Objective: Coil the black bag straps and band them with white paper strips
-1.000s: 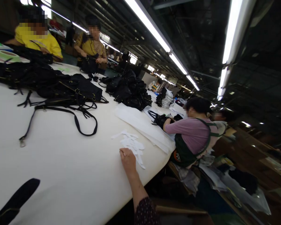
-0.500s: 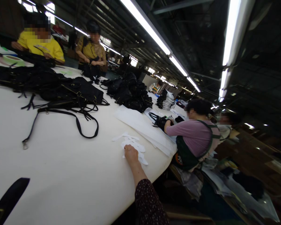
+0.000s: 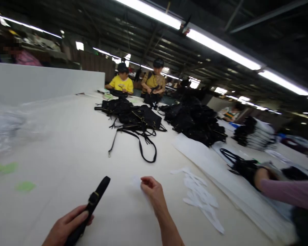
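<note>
My left hand (image 3: 69,223) is closed around a folded black strap (image 3: 99,191) with a buckle, which points up and to the right over the white table (image 3: 66,171). To its right, my right hand (image 3: 154,193) pinches a thin white piece (image 3: 136,181), smeared by motion. Further right lies a loose heap of similar white strips (image 3: 200,193). Beyond both hands a long black strap (image 3: 141,147) with a metal clip curves on the tabletop, in front of a pile of black bags (image 3: 136,116).
A bigger heap of black bags (image 3: 195,119) stands behind long white sheets (image 3: 220,177). At right a co-worker's sleeve (image 3: 290,191) reaches toward a black bag (image 3: 243,167). Clear plastic (image 3: 10,126) and green scraps (image 3: 25,186) lie at left. Two people stand across the table.
My right hand has left the heap of white strips and moved left, now with a white piece in its fingers. My left hand has come into view with the black strap. The view has turned left.
</note>
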`<state>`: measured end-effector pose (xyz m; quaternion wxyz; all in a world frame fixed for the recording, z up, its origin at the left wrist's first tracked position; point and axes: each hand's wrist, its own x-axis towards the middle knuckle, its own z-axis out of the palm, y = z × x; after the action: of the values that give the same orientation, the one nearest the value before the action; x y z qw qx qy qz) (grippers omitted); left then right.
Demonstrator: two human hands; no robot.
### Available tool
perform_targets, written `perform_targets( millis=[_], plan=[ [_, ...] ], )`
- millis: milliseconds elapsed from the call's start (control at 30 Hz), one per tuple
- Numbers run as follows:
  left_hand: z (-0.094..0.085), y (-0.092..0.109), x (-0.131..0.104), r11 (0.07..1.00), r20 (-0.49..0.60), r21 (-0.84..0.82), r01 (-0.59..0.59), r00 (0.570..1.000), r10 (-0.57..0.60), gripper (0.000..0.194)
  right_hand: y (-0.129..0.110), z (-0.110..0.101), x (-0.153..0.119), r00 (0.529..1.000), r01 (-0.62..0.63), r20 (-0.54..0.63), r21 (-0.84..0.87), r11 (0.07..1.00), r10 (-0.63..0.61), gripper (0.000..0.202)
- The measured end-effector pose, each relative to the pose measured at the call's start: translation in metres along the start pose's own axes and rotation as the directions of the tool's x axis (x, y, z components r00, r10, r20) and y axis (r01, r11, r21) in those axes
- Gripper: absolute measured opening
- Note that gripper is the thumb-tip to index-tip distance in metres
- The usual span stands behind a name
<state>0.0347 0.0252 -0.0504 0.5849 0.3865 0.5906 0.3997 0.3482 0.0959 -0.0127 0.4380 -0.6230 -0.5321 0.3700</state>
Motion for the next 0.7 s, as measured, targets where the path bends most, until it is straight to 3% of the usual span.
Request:
perform_targets(
  millis=[100,200,300,433,500,567,700],
  plan=[
    [-0.012,0.006,-0.001,0.995,-0.025,-0.104,0.001,1.000,-0.003,0.068,-0.016,0.072,-0.025,0.947,-0.226,0.297,0.342,0.912,0.123,0.024],
    [-0.016,0.009,-0.005,0.989,-0.044,-0.140,-0.045,0.998,0.040,0.065,-0.032,0.115,-0.045,0.847,-0.457,0.489,0.469,0.756,0.208,0.030],
    [-0.020,0.010,-0.010,0.978,-0.027,-0.194,-0.080,0.997,0.076,0.067,-0.039,0.134,-0.054,0.772,-0.603,0.575,0.525,0.601,0.272,0.035],
    [-0.021,0.011,-0.012,0.929,0.029,-0.346,-0.132,0.988,0.151,0.094,-0.037,0.145,-0.059,0.686,-0.705,0.680,0.536,0.464,0.257,0.038],
    [-0.020,0.010,-0.009,0.916,0.078,-0.387,-0.106,0.986,0.147,0.095,-0.038,0.149,-0.061,0.658,-0.717,0.722,0.514,0.470,0.214,0.042],
    [-0.020,0.008,-0.006,0.919,0.137,-0.388,-0.069,0.982,0.132,0.083,-0.041,0.150,-0.064,0.649,-0.698,0.739,0.487,0.525,0.178,0.046],
    [-0.023,0.007,-0.005,0.947,0.177,-0.320,-0.035,0.980,0.096,0.061,-0.053,0.138,-0.066,0.680,-0.563,0.726,0.423,0.710,0.106,0.045]
  ],
)
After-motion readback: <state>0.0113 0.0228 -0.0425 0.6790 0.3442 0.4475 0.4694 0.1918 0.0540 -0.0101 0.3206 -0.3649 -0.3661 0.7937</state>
